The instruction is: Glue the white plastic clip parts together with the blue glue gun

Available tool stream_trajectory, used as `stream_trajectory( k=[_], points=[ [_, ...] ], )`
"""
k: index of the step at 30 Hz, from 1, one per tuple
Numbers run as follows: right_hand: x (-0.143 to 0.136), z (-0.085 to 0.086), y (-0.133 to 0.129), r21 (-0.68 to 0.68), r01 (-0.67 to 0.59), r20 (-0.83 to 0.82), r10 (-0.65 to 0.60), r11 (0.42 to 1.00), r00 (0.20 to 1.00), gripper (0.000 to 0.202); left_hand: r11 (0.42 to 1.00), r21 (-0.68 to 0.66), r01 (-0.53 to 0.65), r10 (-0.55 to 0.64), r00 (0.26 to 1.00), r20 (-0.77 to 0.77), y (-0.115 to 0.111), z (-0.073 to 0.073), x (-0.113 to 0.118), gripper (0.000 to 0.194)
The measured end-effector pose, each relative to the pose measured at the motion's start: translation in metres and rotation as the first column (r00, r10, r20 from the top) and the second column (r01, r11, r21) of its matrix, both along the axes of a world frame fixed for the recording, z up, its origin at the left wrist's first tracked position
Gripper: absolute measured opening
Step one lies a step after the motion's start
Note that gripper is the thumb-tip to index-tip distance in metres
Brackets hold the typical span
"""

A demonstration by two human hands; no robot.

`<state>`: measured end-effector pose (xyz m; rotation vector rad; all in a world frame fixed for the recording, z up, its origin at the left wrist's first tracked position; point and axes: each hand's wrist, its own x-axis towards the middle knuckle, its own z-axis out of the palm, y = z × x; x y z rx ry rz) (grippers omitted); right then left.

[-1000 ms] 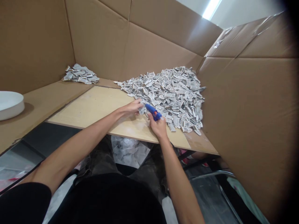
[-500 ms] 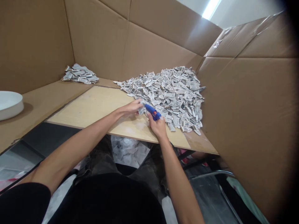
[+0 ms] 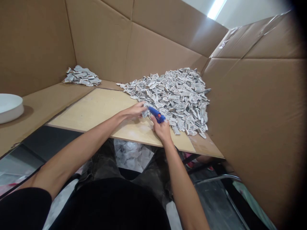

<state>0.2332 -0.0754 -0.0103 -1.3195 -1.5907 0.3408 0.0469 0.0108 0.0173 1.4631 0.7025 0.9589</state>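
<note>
Between its fingers, my left hand (image 3: 135,111) pinches a small grey-white piece (image 3: 145,112) above the pale wooden board (image 3: 79,110). My right hand (image 3: 161,128) is wrapped round a blue tool (image 3: 156,114) with an orange-red part, shaped like a small glue gun. Its tip points left and is close to the piece; whether they touch cannot be told. Just behind and to the right of both hands lies a large heap of similar slotted grey-white pieces (image 3: 177,92).
A smaller heap of pieces (image 3: 82,76) lies at the back left. A round white dish (image 3: 11,110) stands at the far left. Tall cardboard walls (image 3: 165,38) rise behind and at both sides. Below the board's front edge is crumpled whitish material (image 3: 133,155).
</note>
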Motion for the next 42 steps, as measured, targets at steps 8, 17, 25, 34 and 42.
stream_trajectory(
  k=[8, 17, 25, 34, 42],
  points=[
    [0.000, 0.000, 0.000, -0.004, 0.002, -0.005, -0.002, 1.000, 1.000, 0.057, 1.000, -0.013, 0.020, -0.019, 0.999, 0.038, 0.001, -0.001, 0.001, 0.015],
    [0.000, 0.000, 0.001, -0.003, -0.004, -0.004, 0.004, 1.000, 1.000, 0.058, 0.999, -0.035, -0.008, 0.008, 1.000, 0.012, -0.007, 0.007, 0.003, 0.015],
    [-0.001, 0.001, -0.001, 0.048, 0.005, 0.040, -0.007, 0.999, 0.999, 0.056, 0.999, -0.036, -0.036, 0.036, 0.999, -0.007, -0.010, 0.008, 0.003, 0.014],
    [-0.005, -0.003, -0.001, 0.207, -0.023, 0.309, -0.043, 0.978, 0.950, 0.044, 0.998, -0.056, -0.008, 0.010, 0.999, 0.034, -0.008, 0.009, 0.000, 0.015],
    [-0.003, 0.002, -0.005, 0.318, 0.188, 0.252, -0.274, 0.929, 0.928, 0.038, 0.998, -0.048, 0.036, -0.036, 0.999, 0.008, -0.013, 0.006, 0.000, 0.017]
  ],
)
